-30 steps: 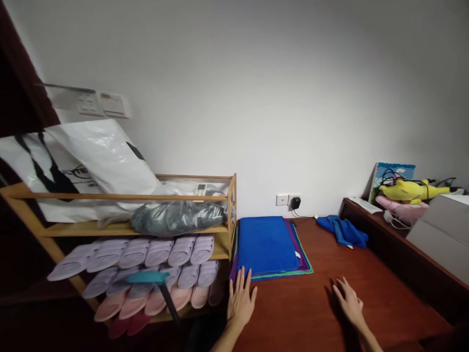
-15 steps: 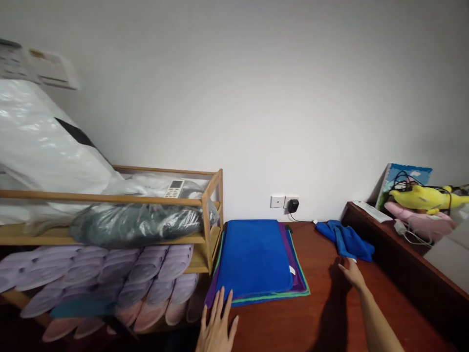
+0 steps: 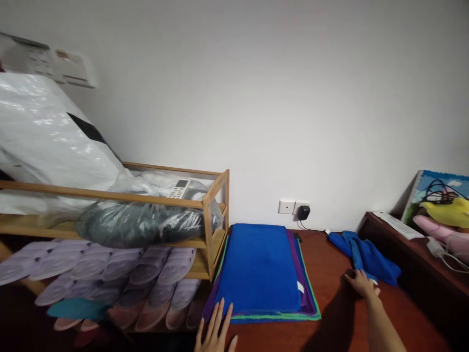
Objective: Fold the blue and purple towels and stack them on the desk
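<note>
Left hand flat, fingers spread, at the near-left corner of the folded cloths (blue on top, purple and green edges showing). Right hand at the near end of the crumpled blue cloth, fingers loosely curled; can't tell if pinching. Both sets of cloth lie on the tabletop, crumpled one beside the raised ledge.

Cloth stack lies between rack and apparently 1 loose cloth.
</note>
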